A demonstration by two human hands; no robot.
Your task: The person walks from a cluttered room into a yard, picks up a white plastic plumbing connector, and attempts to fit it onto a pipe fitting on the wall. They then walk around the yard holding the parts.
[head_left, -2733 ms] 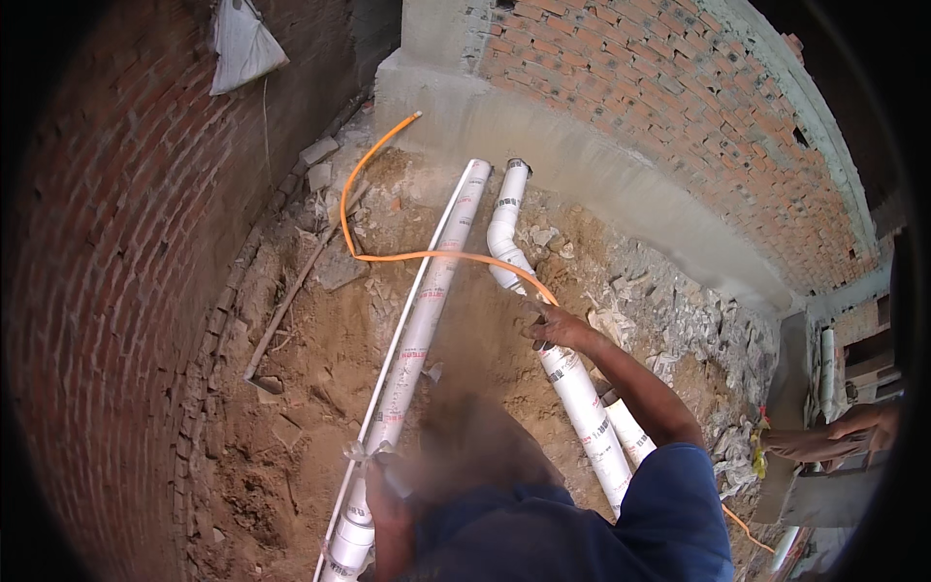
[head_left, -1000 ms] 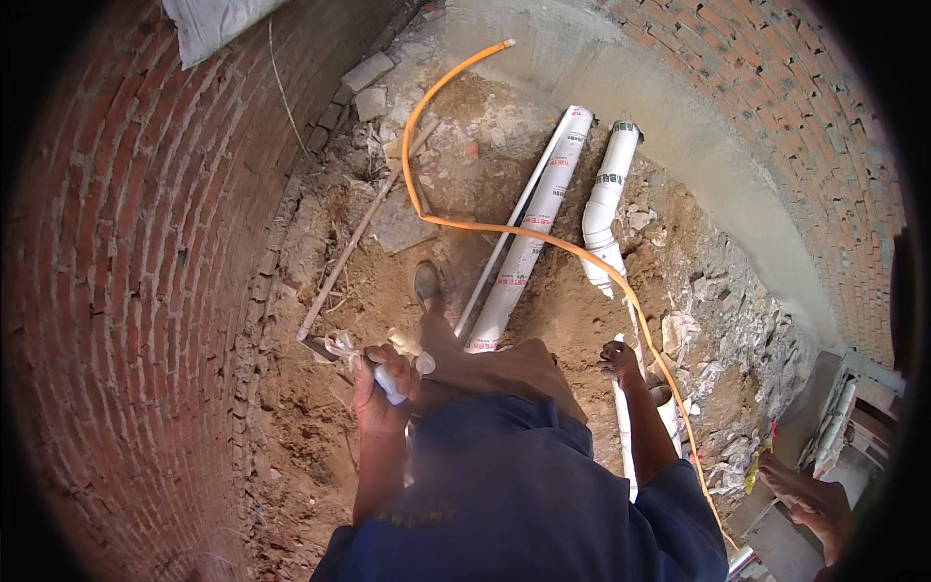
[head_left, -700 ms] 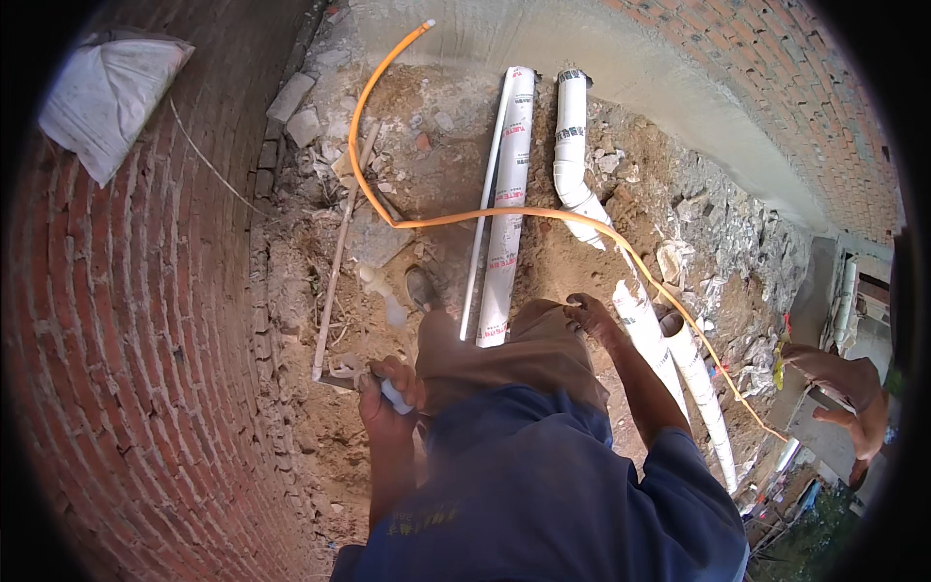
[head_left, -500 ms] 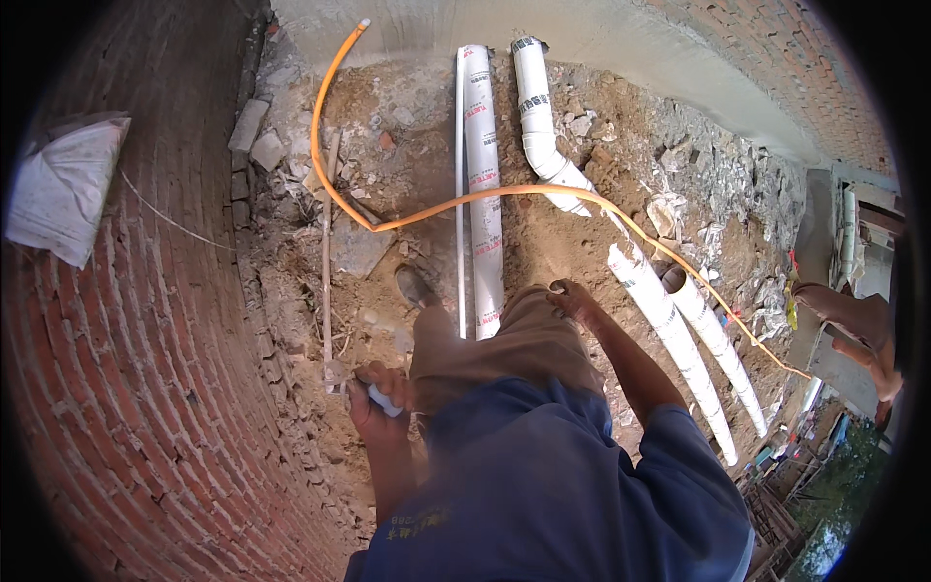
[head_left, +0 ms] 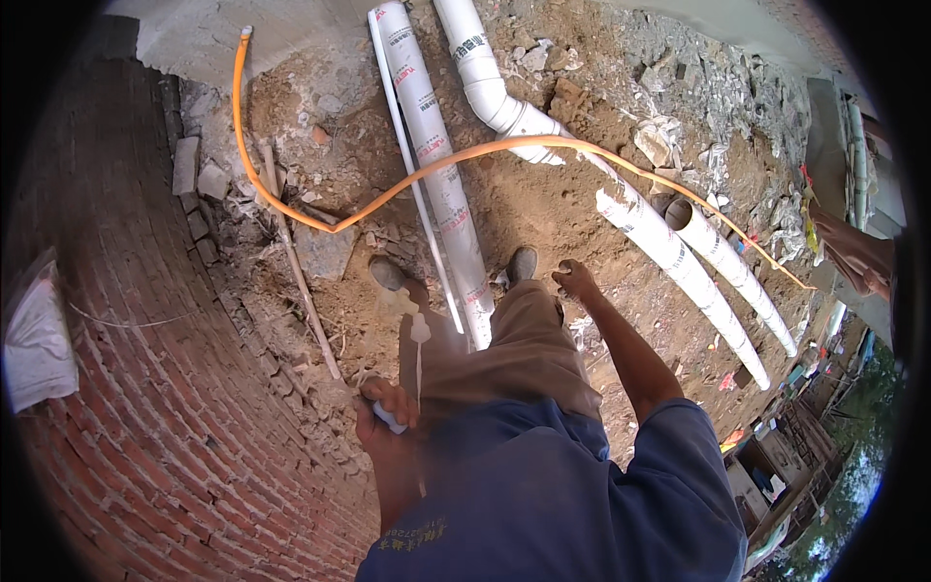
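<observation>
My left hand [head_left: 388, 405], low beside my thigh, is wrapped round a small pale blue-white object [head_left: 390, 419]; its kind is mostly hidden by the fingers. In front of my right thigh is my right hand [head_left: 576, 281], its fingers curled in, and whatever they may hold is too small to tell. Between my feet lies a thick white plastic pipe [head_left: 427, 116] with a thin white pipe [head_left: 407, 160] along its left side. An orange hose [head_left: 456, 155] crosses over both. Neither hand touches the pipes or the hose.
A brick wall [head_left: 145, 427] rises on the left, with a white bag [head_left: 39, 339] beside it. A white elbow pipe [head_left: 490, 102] lies ahead; a broken-ended pipe [head_left: 669, 257] and another pipe [head_left: 742, 281] lie right. A wooden stick [head_left: 301, 281] and rubble cover the dirt.
The view has swung, so the pipes and hose sit further left and higher. My right foot now shows beside the thick pipe. Both hands keep much the same pose.
</observation>
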